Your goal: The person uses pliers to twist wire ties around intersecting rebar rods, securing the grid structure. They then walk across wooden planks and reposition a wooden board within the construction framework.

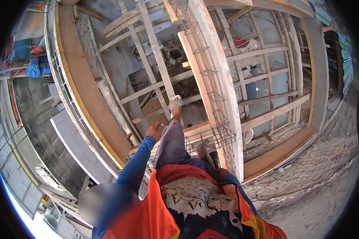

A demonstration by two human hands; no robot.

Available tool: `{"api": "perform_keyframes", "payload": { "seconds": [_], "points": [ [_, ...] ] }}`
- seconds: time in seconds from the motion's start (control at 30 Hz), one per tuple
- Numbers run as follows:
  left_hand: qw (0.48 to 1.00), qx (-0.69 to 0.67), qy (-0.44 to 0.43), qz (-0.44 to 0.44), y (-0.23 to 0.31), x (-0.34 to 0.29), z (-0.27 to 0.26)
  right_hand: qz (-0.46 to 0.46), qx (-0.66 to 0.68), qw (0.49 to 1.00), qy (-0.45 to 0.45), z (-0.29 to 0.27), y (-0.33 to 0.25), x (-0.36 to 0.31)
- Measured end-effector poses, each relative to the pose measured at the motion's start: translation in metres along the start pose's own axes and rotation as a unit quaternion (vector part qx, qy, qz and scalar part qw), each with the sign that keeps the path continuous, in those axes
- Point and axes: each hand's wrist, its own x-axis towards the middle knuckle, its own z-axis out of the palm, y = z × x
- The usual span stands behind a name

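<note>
My left hand is curled closed beside my bent left knee, its palm hidden, and nothing sticks out of it. Close to my right hip, my right hand is dark and partly covered, so its fingers cannot be made out. My left foot, in a sandal with a green strap, is stretched forward at a narrow wooden batten. The other foot is lower, beside a cage of thin steel bars. That cage runs along a wooden formwork board.
Crossed timbers span open bays, with rubble and grey surfaces below. A long formwork trough runs on the left, another at the lower right. A rough brick wall lies right. Blue sheeting hangs at the far left.
</note>
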Motion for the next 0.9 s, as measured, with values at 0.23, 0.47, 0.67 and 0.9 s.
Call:
{"api": "perform_keyframes", "payload": {
  "seconds": [0.23,0.47,0.67,0.9],
  "points": [
    [0.937,0.145,-0.249,0.198,0.09,-0.05,0.078,-0.165,0.052,0.985,-0.012,0.022,0.041,-0.024],
    [0.696,0.256,-0.581,0.335,0.098,-0.084,0.144,-0.054,0.174,0.981,0.073,0.023,-0.007,-0.023],
    [0.757,0.182,-0.538,0.322,0.092,-0.072,0.124,-0.119,0.028,0.99,0.074,0.005,-0.037,-0.022],
    [0.794,0.065,-0.521,0.306,0.097,-0.068,0.078,-0.085,0.115,0.98,0.139,-0.019,-0.038,-0.034]
  ]
}}
